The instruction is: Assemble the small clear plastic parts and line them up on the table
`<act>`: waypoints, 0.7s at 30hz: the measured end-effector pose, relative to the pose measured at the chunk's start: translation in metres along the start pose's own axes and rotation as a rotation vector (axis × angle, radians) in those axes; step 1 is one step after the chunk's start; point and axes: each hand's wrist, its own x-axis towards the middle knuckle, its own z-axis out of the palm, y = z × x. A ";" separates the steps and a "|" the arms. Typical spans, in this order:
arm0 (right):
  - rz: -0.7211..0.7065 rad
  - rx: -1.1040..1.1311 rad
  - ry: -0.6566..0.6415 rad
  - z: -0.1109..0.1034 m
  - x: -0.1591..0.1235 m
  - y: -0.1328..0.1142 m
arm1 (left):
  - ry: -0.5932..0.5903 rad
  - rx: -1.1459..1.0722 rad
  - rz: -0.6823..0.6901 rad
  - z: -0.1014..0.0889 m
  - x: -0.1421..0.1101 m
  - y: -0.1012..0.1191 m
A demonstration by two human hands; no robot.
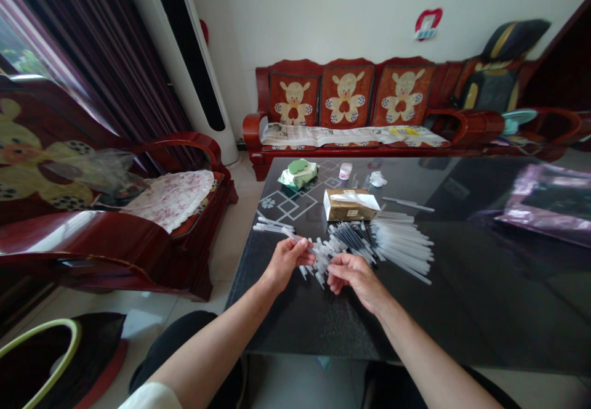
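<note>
My left hand [292, 260] pinches a slim whitish tube [290, 234] between thumb and fingers, pointing up and to the left. Close beside it, my right hand [349, 273] has its fingers curled together; whatever they may hold is too small to make out. Between and beyond the hands lies a heap of short whitish pieces [319, 250]. Behind the right hand is a bunch of thin dark sticks [349, 236]. A fan of long translucent tubes [402, 246] spreads to the right of those. A few similar tubes [272, 225] rest by the table's left edge.
On the black table [480, 298] stand a tissue box [351, 206], a green wipes pack [298, 175] and a small white cup [345, 170]. Crumpled white tissue [377, 178] lies nearby. Purple plastic packaging [549, 206] occupies the right side. Wooden seats stand behind and left.
</note>
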 end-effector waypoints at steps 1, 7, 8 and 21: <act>0.012 0.007 -0.003 0.000 0.000 0.000 | 0.000 -0.001 0.000 0.000 0.000 0.000; 0.061 0.029 -0.064 0.001 -0.001 0.002 | 0.009 -0.011 -0.002 0.001 -0.001 0.002; 0.048 0.024 -0.061 0.001 -0.001 0.002 | 0.009 -0.010 -0.004 0.002 -0.002 0.002; 0.057 0.024 -0.064 0.001 -0.001 0.002 | 0.007 -0.004 -0.003 0.001 -0.001 0.001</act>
